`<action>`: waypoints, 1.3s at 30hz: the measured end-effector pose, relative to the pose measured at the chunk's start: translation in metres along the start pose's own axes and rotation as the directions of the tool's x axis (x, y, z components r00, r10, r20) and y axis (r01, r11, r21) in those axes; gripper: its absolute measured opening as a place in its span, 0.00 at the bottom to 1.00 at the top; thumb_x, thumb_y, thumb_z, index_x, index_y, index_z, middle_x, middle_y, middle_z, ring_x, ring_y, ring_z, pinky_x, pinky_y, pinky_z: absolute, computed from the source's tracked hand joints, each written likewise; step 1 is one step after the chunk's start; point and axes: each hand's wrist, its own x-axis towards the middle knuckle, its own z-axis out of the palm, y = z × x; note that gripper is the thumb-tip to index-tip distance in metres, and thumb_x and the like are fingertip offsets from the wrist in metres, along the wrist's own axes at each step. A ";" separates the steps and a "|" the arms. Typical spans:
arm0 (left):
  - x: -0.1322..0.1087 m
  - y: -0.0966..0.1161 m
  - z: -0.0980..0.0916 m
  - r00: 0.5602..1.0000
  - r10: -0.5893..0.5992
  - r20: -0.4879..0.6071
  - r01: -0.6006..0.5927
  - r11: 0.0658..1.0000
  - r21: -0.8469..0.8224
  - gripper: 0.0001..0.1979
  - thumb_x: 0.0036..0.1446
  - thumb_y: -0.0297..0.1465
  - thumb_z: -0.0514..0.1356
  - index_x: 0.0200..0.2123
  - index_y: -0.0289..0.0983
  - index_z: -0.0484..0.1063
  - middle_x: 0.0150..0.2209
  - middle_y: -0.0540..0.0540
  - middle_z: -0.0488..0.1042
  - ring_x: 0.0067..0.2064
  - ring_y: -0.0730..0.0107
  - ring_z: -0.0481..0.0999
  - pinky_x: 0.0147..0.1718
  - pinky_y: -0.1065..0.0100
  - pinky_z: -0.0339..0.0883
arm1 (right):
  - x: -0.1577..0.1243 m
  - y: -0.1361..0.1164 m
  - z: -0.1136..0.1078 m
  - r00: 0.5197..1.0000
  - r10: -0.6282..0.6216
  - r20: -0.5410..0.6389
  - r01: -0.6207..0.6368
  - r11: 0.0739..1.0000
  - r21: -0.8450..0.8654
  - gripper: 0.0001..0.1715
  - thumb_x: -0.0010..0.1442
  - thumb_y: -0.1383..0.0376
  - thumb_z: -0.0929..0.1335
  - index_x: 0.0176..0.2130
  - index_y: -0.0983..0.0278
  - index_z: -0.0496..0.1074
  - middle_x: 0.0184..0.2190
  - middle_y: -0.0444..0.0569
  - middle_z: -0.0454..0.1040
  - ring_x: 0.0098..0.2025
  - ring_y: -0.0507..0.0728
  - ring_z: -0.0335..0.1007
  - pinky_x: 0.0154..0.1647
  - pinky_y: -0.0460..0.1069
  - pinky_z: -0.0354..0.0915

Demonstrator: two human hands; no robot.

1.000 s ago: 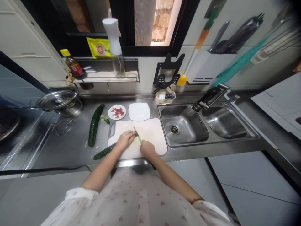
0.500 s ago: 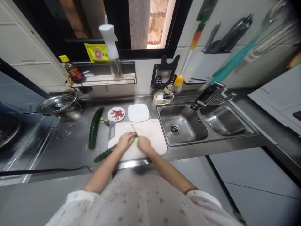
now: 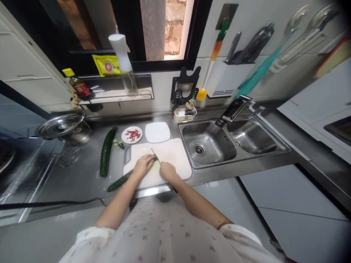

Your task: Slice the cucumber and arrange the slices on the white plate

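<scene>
My left hand [image 3: 143, 166] rests on the white cutting board [image 3: 179, 155], its fingers closed over a piece of cucumber [image 3: 155, 157] that they mostly cover. In my right hand [image 3: 168, 171] is a knife [image 3: 156, 155], its narrow blade pointing away from me beside the left fingertips. Pale green cucumber flesh [image 3: 155, 167] shows on the board between the hands. A length of dark green cucumber [image 3: 119, 182] lies at the board's left edge, partly behind my left forearm. Farther left lies a whole cucumber [image 3: 107, 152].
Behind the board are a small plate [image 3: 125, 139] with chopped red bits and a white square plate [image 3: 157, 132]. Cucumber scraps [image 3: 119, 144] lie near them. A double sink [image 3: 203, 160] adjoins on the right; a lidded pot [image 3: 74, 134] stands at left. A black cable [image 3: 68, 202] crosses the counter.
My view has turned slightly, so the scene sits further left. Against the board, my right hand and the knife have shifted a little right, while my left hand stays on the cucumber.
</scene>
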 end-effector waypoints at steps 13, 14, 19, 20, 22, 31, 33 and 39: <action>-0.002 0.001 0.003 1.000 -0.005 -0.022 0.005 0.999 0.040 0.15 0.63 0.31 0.54 0.50 0.43 0.74 0.45 0.45 0.76 0.45 0.65 0.75 0.46 0.63 0.71 | -0.030 0.018 0.015 1.000 0.029 0.004 -0.028 0.999 -0.042 0.16 0.62 0.73 0.60 0.46 0.67 0.72 0.42 0.60 0.77 0.47 0.60 0.74 0.43 0.50 0.66; -0.001 0.001 0.002 1.000 -0.005 -0.020 0.006 0.999 0.039 0.15 0.63 0.31 0.54 0.51 0.43 0.74 0.45 0.45 0.76 0.45 0.65 0.75 0.46 0.64 0.71 | -0.032 0.019 0.015 0.999 0.032 0.010 -0.031 0.998 -0.045 0.16 0.62 0.72 0.60 0.46 0.67 0.72 0.42 0.60 0.77 0.47 0.60 0.74 0.42 0.50 0.66; 0.000 0.002 0.000 1.000 -0.023 -0.003 0.023 0.999 0.038 0.15 0.63 0.32 0.54 0.50 0.43 0.74 0.45 0.46 0.76 0.46 0.65 0.75 0.46 0.65 0.71 | -0.040 0.024 0.007 0.999 0.043 0.029 -0.042 0.998 -0.047 0.16 0.63 0.71 0.60 0.46 0.67 0.72 0.43 0.59 0.77 0.47 0.60 0.74 0.42 0.49 0.65; 0.000 0.003 -0.001 0.999 -0.033 0.001 0.032 0.999 0.040 0.15 0.63 0.32 0.54 0.51 0.43 0.74 0.46 0.46 0.76 0.47 0.65 0.75 0.46 0.65 0.71 | -0.041 0.026 0.004 0.999 0.041 0.034 -0.039 0.998 -0.047 0.16 0.63 0.70 0.60 0.46 0.67 0.72 0.43 0.58 0.77 0.47 0.60 0.74 0.41 0.49 0.65; 0.000 0.003 -0.001 0.998 -0.066 0.000 0.066 0.997 0.043 0.16 0.63 0.33 0.55 0.53 0.42 0.72 0.47 0.45 0.76 0.47 0.64 0.76 0.46 0.64 0.71 | -0.044 0.031 -0.002 0.999 0.033 0.029 -0.031 0.998 -0.057 0.16 0.63 0.69 0.60 0.46 0.66 0.72 0.43 0.58 0.77 0.46 0.60 0.74 0.40 0.50 0.65; -0.001 0.004 0.001 0.970 -0.207 -0.130 0.210 0.978 0.009 0.17 0.65 0.37 0.53 0.53 0.41 0.71 0.50 0.43 0.75 0.52 0.60 0.74 0.52 0.60 0.68 | -0.041 0.044 -0.029 0.994 0.060 -0.094 -0.080 0.971 -0.226 0.20 0.68 0.69 0.55 0.53 0.62 0.69 0.40 0.57 0.77 0.45 0.59 0.73 0.43 0.51 0.60; 0.001 0.005 -0.002 0.944 -0.276 -0.178 0.273 0.961 -0.041 0.18 0.65 0.37 0.51 0.53 0.39 0.71 0.51 0.42 0.75 0.53 0.59 0.73 0.53 0.58 0.67 | -0.040 0.045 -0.033 0.991 0.048 -0.125 -0.077 0.967 -0.244 0.21 0.68 0.68 0.55 0.53 0.60 0.69 0.41 0.57 0.76 0.45 0.59 0.72 0.43 0.51 0.58; 0.018 0.020 -0.024 0.883 -0.384 -0.268 0.350 0.922 -0.168 0.19 0.65 0.39 0.51 0.52 0.38 0.72 0.51 0.41 0.74 0.53 0.59 0.72 0.54 0.57 0.65 | -0.038 0.049 -0.033 0.963 -0.061 -0.262 -0.016 0.960 -0.281 0.20 0.68 0.67 0.58 0.55 0.58 0.68 0.40 0.55 0.75 0.45 0.58 0.68 0.44 0.52 0.53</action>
